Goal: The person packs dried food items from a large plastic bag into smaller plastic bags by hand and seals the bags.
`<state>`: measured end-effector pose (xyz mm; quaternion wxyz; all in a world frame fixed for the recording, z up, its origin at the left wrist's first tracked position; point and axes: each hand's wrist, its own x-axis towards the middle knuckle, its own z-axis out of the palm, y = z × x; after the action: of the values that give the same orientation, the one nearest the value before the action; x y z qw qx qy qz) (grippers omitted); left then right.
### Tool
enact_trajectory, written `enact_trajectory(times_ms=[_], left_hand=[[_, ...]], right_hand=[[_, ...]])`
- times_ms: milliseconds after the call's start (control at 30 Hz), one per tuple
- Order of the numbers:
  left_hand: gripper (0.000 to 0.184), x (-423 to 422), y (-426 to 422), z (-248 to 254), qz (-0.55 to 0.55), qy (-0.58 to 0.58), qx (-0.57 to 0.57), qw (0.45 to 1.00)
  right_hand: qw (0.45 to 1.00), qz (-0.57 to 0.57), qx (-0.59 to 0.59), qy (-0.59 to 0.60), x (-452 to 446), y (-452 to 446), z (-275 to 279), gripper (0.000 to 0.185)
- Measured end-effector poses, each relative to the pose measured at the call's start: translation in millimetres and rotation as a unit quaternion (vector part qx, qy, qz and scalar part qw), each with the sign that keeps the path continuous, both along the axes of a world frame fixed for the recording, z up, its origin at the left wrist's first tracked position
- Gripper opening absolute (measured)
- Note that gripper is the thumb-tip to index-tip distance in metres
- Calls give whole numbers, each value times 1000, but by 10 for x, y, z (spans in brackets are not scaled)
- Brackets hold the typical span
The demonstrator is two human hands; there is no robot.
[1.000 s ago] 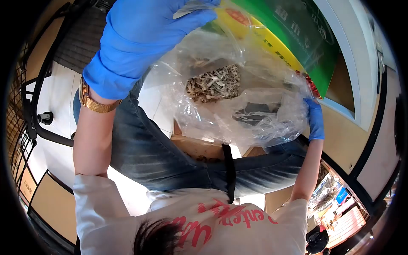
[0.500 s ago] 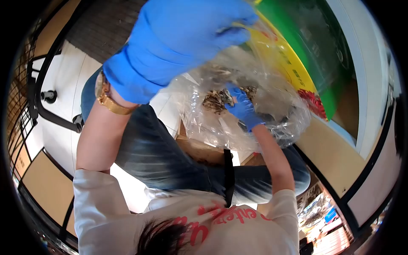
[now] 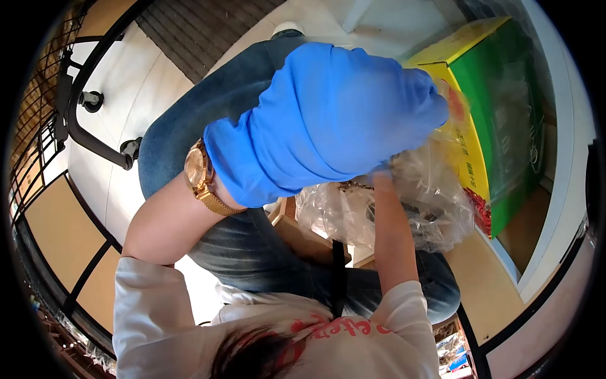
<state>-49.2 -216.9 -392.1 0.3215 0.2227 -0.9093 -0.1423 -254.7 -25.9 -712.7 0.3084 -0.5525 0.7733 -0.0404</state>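
My left hand point(image 3: 372, 114), in a blue glove with a gold watch at the wrist, is closed with curled fingers on the upper edge of a clear plastic bag point(image 3: 435, 196). The bag lies crumpled over my lap, and a little dark dried material shows in it under my left hand. Only the glove cuff of my right hand point(image 3: 380, 174) shows, at the bag's opening; its fingers are hidden behind my left hand. A green and yellow box point(image 3: 473, 151) stands just right of the bag.
A wooden box point(image 3: 297, 237) sits between my legs. On the left are a black frame with caster wheels point(image 3: 92, 101) and a wire basket. A dark ribbed mat point(image 3: 196, 31) lies on the tiled floor. Pale cabinet panels with black edges run along the right.
My right hand has let go of the bag's right edge and moved left into the bag. My left hand has moved right and down, now covering the bag's opening. The view has shifted, showing more of the box.
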Motion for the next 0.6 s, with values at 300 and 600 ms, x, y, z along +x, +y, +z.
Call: enact_trajectory(times_ms=[300,600], left_hand=[[27,-75,156,145,-77,-34,70,994],[29,-323,505,43,-205,9,81,975]], right_hand=[[998,-29,45,14,-117,247,159,60],[946,-275,29,-171,-77,1004,877,59]])
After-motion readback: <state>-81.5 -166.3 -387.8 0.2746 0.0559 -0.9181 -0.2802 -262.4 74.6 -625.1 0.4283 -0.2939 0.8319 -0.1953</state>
